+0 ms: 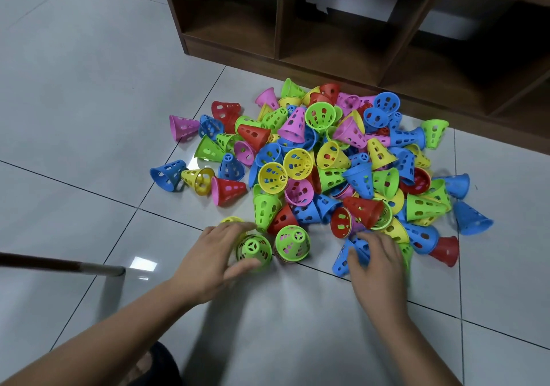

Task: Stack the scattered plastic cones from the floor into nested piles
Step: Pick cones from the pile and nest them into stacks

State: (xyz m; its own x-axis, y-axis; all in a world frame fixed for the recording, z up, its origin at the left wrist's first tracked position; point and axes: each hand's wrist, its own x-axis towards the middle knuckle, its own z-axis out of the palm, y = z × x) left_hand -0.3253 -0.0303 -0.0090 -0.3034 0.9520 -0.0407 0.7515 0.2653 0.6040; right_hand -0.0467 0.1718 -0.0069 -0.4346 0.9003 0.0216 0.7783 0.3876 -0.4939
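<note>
The left hand (214, 254) is clamping its fingers round a green cone (254, 250) on the floor (89, 103) while the right hand (378, 263) is gripping a blue cone (342, 260) at the heap's (327, 162) edge, likely risking dislodging leaning neighbours.

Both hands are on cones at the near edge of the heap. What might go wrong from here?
1. The right hand grips a blue cone lying against the heap; pulling it out may send neighbours sliding over the smooth tiles.
2. The left hand holds a green cone close beside a second upright green cone, which a careless lift could knock over.
</note>
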